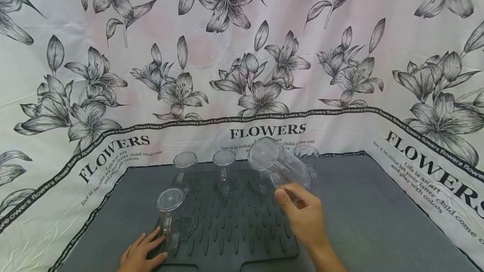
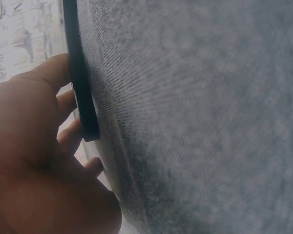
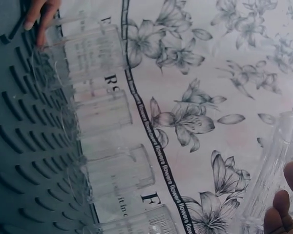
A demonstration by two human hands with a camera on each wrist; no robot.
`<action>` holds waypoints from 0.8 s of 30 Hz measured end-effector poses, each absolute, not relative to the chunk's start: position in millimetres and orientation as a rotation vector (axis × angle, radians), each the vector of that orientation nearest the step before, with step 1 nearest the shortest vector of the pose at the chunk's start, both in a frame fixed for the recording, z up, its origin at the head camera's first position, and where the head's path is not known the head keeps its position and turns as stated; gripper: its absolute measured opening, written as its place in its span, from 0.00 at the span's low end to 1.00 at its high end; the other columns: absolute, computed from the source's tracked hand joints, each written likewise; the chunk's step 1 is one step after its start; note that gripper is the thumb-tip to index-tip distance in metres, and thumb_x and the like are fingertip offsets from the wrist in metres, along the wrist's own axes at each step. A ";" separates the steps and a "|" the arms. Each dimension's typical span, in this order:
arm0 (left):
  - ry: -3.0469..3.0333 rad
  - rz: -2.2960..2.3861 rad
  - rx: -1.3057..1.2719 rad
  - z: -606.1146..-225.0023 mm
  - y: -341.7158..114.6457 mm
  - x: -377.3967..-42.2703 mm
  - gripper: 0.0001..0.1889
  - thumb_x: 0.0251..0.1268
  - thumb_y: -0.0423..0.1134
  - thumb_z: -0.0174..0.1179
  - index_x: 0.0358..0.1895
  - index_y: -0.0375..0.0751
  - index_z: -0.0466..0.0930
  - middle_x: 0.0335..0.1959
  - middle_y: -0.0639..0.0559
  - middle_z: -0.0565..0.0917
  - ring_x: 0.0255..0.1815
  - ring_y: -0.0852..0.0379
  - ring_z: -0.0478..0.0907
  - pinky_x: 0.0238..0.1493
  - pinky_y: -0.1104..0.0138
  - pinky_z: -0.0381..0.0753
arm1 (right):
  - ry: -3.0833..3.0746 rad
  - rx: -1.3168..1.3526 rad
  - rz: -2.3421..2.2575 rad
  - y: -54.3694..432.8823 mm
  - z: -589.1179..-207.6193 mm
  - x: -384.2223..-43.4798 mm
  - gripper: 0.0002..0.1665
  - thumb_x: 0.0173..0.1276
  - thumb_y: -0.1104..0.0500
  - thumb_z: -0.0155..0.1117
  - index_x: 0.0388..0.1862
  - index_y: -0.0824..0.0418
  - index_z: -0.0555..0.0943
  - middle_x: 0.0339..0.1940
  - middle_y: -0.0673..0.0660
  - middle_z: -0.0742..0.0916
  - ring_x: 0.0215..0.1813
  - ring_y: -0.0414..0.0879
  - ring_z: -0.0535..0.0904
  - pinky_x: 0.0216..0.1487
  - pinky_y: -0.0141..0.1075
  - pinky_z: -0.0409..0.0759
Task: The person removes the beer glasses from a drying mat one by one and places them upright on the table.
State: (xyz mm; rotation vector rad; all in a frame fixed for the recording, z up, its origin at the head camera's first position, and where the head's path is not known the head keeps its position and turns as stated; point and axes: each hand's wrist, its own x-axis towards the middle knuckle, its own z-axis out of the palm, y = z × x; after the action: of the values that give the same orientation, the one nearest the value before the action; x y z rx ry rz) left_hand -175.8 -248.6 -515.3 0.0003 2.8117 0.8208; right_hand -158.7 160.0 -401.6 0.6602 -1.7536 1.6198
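Note:
My right hand [image 1: 306, 217] pinches the handle of a clear mug [image 1: 291, 165] and holds it tilted above the back right of a dark ridged drying mat [image 1: 234, 226]. The right wrist view shows the fingers [image 3: 281, 202] by this held mug [image 3: 271, 170]. My left hand [image 1: 141, 253] rests on the mat's left front edge with spread fingers, close to a clear mug [image 1: 170, 200] standing upside down. In the left wrist view its fingers [image 2: 68, 100] touch the mat's dark edge [image 2: 80, 83].
Along the mat's back stand more upside-down clear mugs, one at the left [image 1: 185, 160], one in the middle [image 1: 224, 158], others partly hidden behind the held mug. A grey cloth [image 1: 378, 221] lies beneath. A flower-printed curtain [image 1: 242, 74] encloses the back and sides.

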 end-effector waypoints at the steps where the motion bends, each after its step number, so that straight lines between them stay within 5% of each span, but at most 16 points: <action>1: 2.809 0.824 -0.001 -515.4 -248.4 -175.7 0.36 0.55 0.59 0.67 0.64 0.40 0.76 0.71 0.38 0.63 0.69 0.25 0.51 0.57 0.27 0.44 | -1.726 0.681 1.612 160.7 -400.8 -158.8 0.11 0.63 0.77 0.62 0.35 0.63 0.84 0.31 0.56 0.83 0.34 0.44 0.77 0.38 0.31 0.78; 5: 2.824 0.828 0.003 -515.0 -247.9 -174.5 0.36 0.55 0.59 0.67 0.64 0.40 0.76 0.71 0.38 0.63 0.69 0.26 0.51 0.57 0.27 0.45 | -1.611 0.784 1.565 160.3 -397.5 -159.6 0.12 0.57 0.81 0.65 0.35 0.67 0.83 0.32 0.60 0.81 0.37 0.46 0.78 0.46 0.32 0.78; 11: 2.893 0.776 0.023 -517.2 -249.6 -171.8 0.36 0.55 0.60 0.67 0.63 0.42 0.77 0.71 0.39 0.64 0.68 0.26 0.54 0.56 0.27 0.50 | -1.654 0.741 1.439 154.0 -394.6 -154.2 0.18 0.48 0.83 0.69 0.33 0.65 0.84 0.32 0.59 0.79 0.37 0.46 0.78 0.44 0.32 0.79; 24: 2.963 0.881 0.144 -506.6 -253.1 -168.0 0.31 0.51 0.50 0.73 0.57 0.37 0.80 0.60 0.34 0.75 0.61 0.24 0.64 0.51 0.32 0.65 | -1.739 0.685 1.370 152.5 -396.0 -151.2 0.16 0.49 0.77 0.75 0.34 0.60 0.86 0.37 0.58 0.76 0.43 0.49 0.72 0.43 0.32 0.74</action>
State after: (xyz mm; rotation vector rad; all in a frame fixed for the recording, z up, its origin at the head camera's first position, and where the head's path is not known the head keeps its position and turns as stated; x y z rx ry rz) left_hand -168.0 -253.1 -506.6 0.1438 2.9625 0.8814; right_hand -151.2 152.5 -396.0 0.6848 -1.7392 1.3699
